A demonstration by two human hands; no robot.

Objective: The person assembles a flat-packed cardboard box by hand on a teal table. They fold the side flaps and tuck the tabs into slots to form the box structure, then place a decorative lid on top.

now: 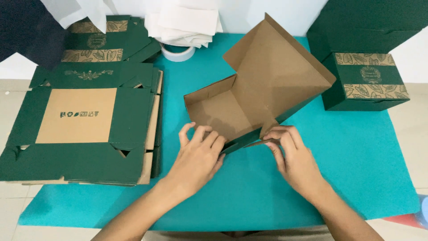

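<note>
A half-folded cardboard box (263, 85), brown inside and dark green outside, lies on the teal mat (356, 151) in the middle of the view. Its big lid panel stands up and tilts to the far right. My left hand (198, 156) presses on the near front wall of the box with fingers curled over its edge. My right hand (292, 154) pinches a green flap at the box's near right corner.
A stack of flat unfolded green box blanks (84, 129) lies at the left. Folded green boxes (368, 80) with leaf print stand at the right rear. A roll of tape (177, 52) and white paper sheets (185, 22) sit at the back.
</note>
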